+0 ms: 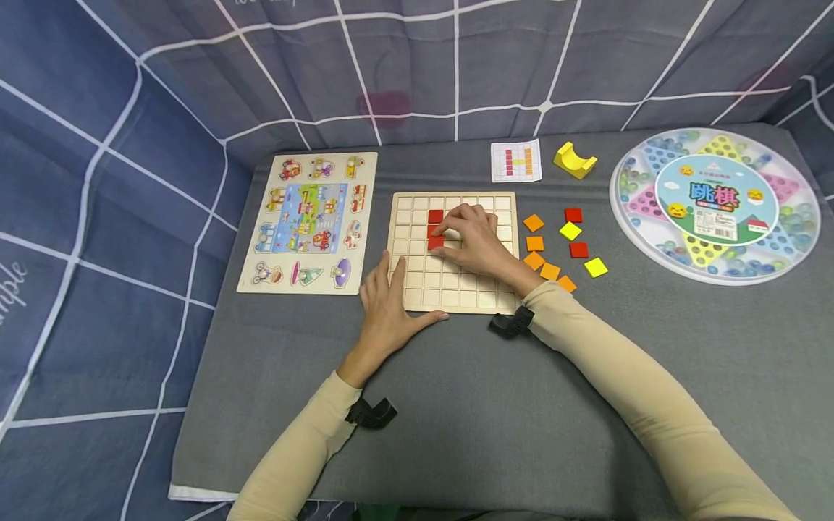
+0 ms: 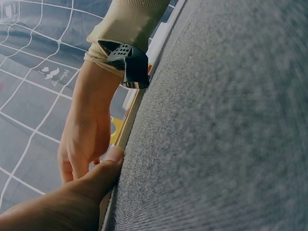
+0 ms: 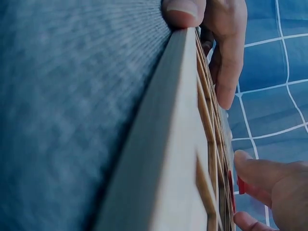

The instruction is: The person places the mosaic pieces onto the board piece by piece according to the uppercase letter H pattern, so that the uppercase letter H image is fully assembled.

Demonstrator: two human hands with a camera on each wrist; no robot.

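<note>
Fingers of our right hand [image 1: 478,244] pinch a red tile [image 3: 241,185] at the red column [image 1: 435,216] on the board [image 1: 449,297]; whether it is seated, we cannot tell. Our left hand [image 1: 386,307], fingers and thumb spread, touches the board around its near left corner. We judge the step to be filling the column as the card [image 1: 515,161] shows; next, we should press this tile squarely into its cell, then let go.

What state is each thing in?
Grid board: flat, mostly unfilled
Left grip: fingers extended, touching grid board
Right grip: pinching a red tile
Loose tiles: scattered, flat
Pattern card: printed side up
Yellow block: hollow side up
Puzzle board: picture side up
Round game: label side up
</note>
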